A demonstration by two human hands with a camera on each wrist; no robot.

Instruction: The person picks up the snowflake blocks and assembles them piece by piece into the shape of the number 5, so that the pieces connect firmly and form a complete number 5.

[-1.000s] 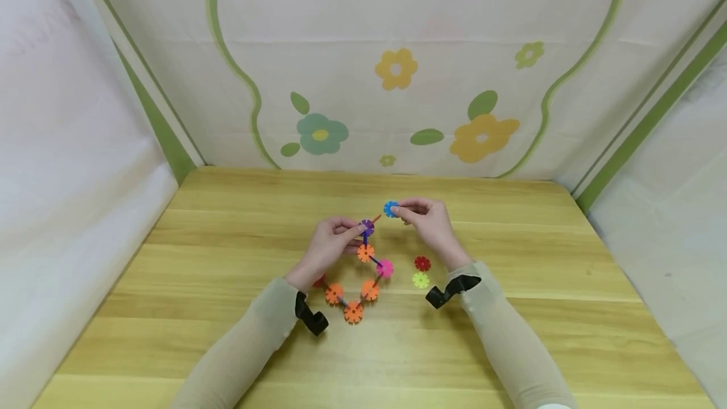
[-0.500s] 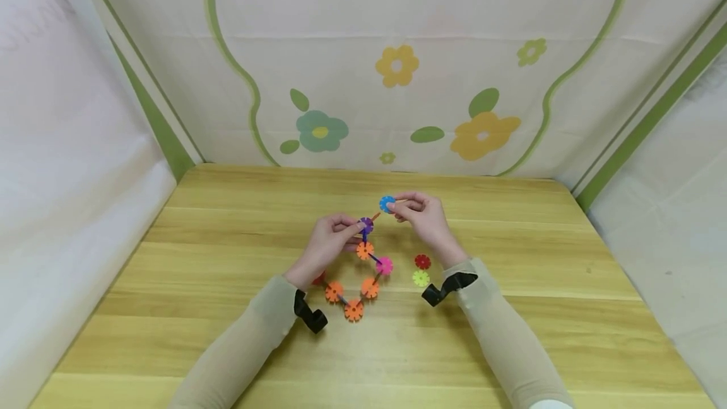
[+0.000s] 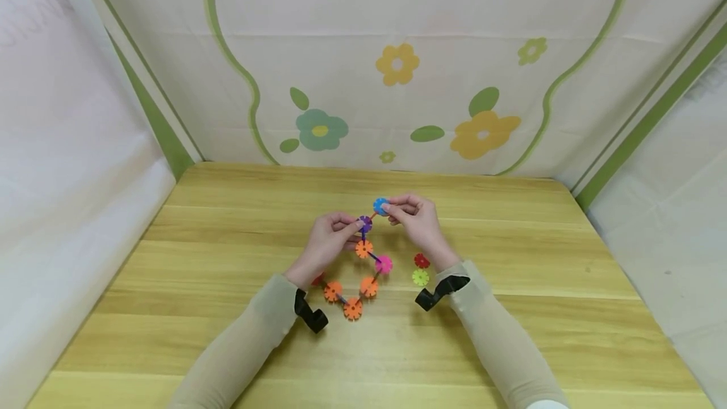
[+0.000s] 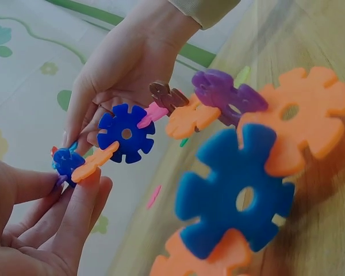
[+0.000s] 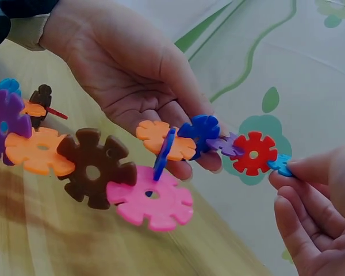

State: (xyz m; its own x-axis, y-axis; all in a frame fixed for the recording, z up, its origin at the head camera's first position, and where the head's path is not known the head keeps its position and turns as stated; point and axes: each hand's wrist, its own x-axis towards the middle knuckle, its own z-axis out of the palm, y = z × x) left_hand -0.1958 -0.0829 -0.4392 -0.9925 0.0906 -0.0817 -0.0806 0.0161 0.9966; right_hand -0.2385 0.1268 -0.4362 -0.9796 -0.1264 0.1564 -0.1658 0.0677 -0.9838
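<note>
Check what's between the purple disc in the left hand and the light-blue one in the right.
A red disc bridges purple disc and light-blue disc; clearest in the right wrist view, nearly edge-on in the head view.

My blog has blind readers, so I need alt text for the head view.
A left hand pinches a purple disc in a chain of colourful notched discs, while the right hand holds a blue disc at its far end. A red disc and a yellow disc lie on the wooden table.
</note>
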